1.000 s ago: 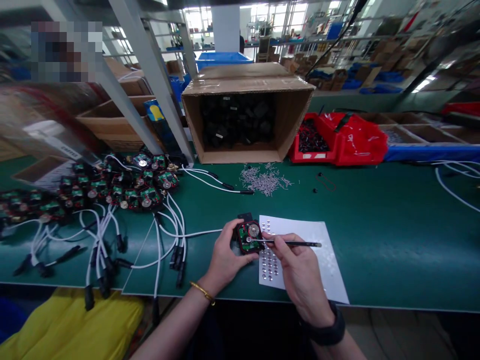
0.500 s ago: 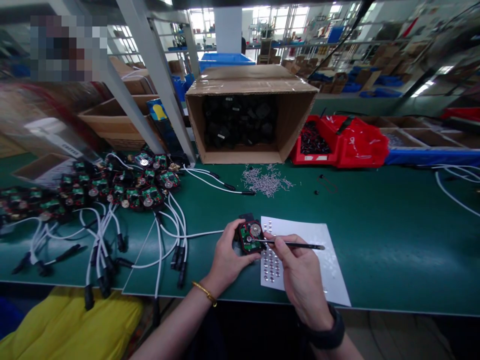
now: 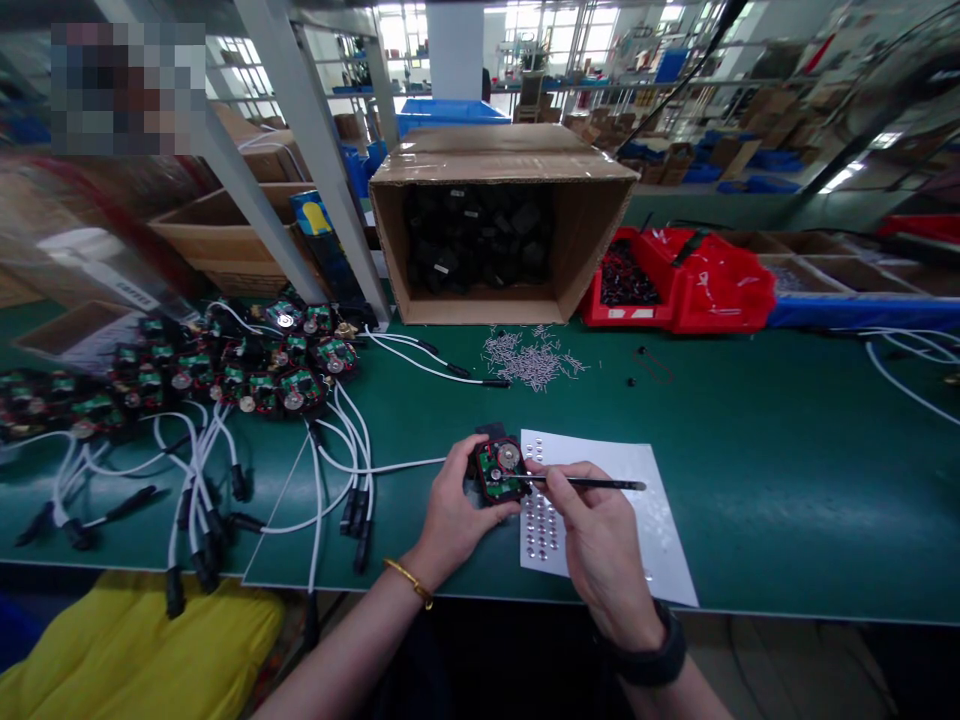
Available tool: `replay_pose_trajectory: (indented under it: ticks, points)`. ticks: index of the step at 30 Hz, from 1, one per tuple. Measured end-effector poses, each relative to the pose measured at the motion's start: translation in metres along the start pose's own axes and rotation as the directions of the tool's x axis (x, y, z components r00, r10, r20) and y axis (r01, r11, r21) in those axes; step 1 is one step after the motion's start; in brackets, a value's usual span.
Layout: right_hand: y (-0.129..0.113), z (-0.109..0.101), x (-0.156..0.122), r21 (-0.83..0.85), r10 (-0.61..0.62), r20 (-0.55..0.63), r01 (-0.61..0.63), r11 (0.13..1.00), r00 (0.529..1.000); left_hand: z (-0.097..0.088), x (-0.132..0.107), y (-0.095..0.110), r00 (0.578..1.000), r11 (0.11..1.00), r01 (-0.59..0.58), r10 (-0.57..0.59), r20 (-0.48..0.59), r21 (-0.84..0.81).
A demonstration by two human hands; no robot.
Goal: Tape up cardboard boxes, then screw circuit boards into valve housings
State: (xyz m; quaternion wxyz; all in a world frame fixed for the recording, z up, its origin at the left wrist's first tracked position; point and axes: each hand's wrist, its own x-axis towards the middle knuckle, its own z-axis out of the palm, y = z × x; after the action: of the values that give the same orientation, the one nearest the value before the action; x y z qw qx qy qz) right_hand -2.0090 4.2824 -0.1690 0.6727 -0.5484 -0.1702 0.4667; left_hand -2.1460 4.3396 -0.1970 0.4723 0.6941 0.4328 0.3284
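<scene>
My left hand (image 3: 459,510) is closed around a black housing with a green circuit board (image 3: 501,472), gripped by its edges. A round metal disc sits on the upper part of the board, and a smaller round piece shows lower left of it. A white cable (image 3: 397,467) runs from the housing to the left. Pinched in my right hand (image 3: 600,545) is a thin dark tweezers-like tool (image 3: 600,483), its narrow tip over the board. Whether the tip touches it I cannot tell. Below my right hand lies a white sheet (image 3: 637,520) with rows of small shiny round pieces (image 3: 541,530).
Several similar board units (image 3: 259,385) with white cables crowd the table's left side. A pile of small pins (image 3: 529,358) lies ahead, before a cardboard box (image 3: 510,160) of black parts. Red bins (image 3: 720,290) stand at the back right; a metal post (image 3: 289,130) rises back left.
The tool tip has shifted slightly right from the small round piece on the board. Both hands keep their holds, and the view has tilted a little.
</scene>
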Motion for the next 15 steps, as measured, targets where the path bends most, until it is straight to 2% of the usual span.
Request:
replay_pose_trajectory:
  ticks: [5,10,13,15]
  points:
    - [0.000,0.000,0.001,-0.006,-0.005,0.009,0.005,1.000,1.000,0.000,0.000,0.000,1.000,1.000,0.017,-0.017,-0.001,-0.008]
    - [0.001,-0.002,0.000,-0.098,-0.068,0.020,0.070,0.993,0.997,0.001,-0.001,0.001,1.000,0.999,0.026,-0.026,0.002,-0.025]
    - [-0.002,-0.002,-0.004,-0.238,-0.166,0.047,0.173,0.956,0.985,0.002,-0.001,0.001,0.999,0.999,0.035,-0.034,0.003,-0.040]
    - [-0.005,0.000,-0.010,-0.362,-0.321,0.113,0.340,0.868,0.940,0.002,-0.001,0.001,0.999,0.998,0.036,-0.036,-0.002,-0.055]
